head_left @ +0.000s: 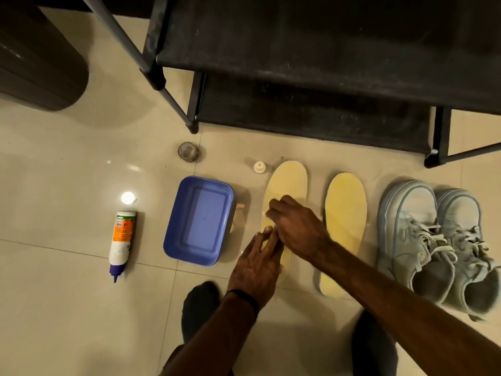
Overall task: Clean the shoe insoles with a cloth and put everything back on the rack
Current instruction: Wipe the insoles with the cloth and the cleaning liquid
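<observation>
Two yellow insoles lie side by side on the tiled floor. My left hand presses with straight fingers on the lower part of the left insole. My right hand sits on the middle of that insole with its fingers curled, and a sliver of pale cloth shows under the fingertips. My right forearm crosses over the heel end of the right insole. A pair of pale blue sneakers stands to the right of the insoles. The black shoe rack stands behind them.
A blue plastic tub sits left of the insoles, with a wooden handle poking out behind it. A white bottle lies further left. A tape roll and a small white cap sit near the rack's leg. A dark bin stands at far left.
</observation>
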